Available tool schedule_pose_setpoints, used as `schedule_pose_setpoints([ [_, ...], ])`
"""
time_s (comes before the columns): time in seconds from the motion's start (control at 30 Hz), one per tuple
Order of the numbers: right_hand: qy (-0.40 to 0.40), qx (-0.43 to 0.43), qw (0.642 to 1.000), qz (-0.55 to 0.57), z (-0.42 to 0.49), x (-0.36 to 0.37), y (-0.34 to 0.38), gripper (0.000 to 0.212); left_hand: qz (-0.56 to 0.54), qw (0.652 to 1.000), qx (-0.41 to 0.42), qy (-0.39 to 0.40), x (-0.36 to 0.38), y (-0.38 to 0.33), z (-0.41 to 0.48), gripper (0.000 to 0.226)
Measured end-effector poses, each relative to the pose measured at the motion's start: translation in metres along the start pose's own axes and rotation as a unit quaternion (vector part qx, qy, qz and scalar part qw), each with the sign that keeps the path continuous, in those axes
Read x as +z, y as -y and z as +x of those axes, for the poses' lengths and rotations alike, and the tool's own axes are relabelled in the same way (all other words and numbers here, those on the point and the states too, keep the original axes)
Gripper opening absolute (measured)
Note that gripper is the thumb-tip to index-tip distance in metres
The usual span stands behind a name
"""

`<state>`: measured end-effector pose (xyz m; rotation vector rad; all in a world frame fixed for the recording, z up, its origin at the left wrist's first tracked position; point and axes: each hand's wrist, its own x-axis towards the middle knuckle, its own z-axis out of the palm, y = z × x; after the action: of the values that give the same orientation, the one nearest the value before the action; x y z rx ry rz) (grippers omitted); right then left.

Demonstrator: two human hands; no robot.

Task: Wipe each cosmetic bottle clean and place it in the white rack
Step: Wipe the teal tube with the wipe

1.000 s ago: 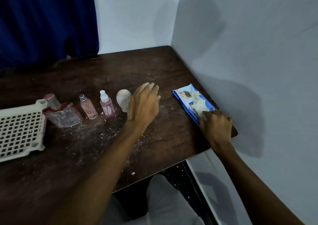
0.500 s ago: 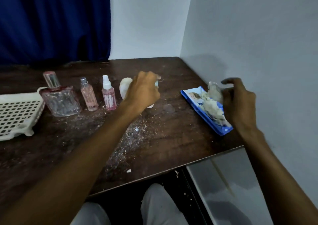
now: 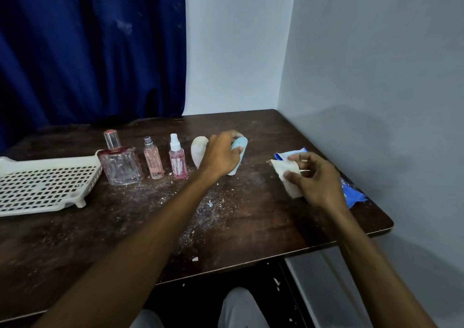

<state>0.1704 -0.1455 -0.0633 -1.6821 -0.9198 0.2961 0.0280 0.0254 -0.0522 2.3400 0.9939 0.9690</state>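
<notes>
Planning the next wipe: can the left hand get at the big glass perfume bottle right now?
Probably not right away: the left hand grips the pale blue bottle. Once freed, nothing blocks the glass perfume bottle from the front.

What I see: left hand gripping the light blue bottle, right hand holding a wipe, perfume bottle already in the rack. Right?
Not quite. In the head view the perfume bottle stands on the table beside the rack, not in it. The left hand does grip the light blue bottle and the right hand holds a wipe.
</notes>
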Motion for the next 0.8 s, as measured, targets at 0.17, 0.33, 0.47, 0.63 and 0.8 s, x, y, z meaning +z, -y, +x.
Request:
schedule_pose_setpoints([
  [0.17,-0.012,-0.108,0.989,-0.101,-0.001,0.005,-0.003,0.013,-0.048,0.997,-0.028,-0.055,0.011,0.004,-0.012,0.024],
  [0.33,-0.036,-0.095,0.994,-0.049,-0.006,0.012,-0.002,0.009,-0.21,0.97,-0.068,-0.1,0.01,0.0,-0.029,0.026],
  [0.47,-0.047,-0.053,0.997,0.02,-0.008,0.02,-0.006,0.012,-0.367,0.92,-0.122,-0.065,0.01,0.0,-0.05,0.027],
  [0.63,-0.004,-0.095,0.995,0.03,-0.017,0.033,-0.007,0.011,-0.497,0.854,-0.151,0.019,0.005,0.004,-0.064,0.025],
  [0.8,0.092,-0.002,0.993,0.073,-0.03,0.032,-0.007,0.039,-0.496,0.856,-0.128,0.072,-0.005,0.013,-0.063,0.028],
])
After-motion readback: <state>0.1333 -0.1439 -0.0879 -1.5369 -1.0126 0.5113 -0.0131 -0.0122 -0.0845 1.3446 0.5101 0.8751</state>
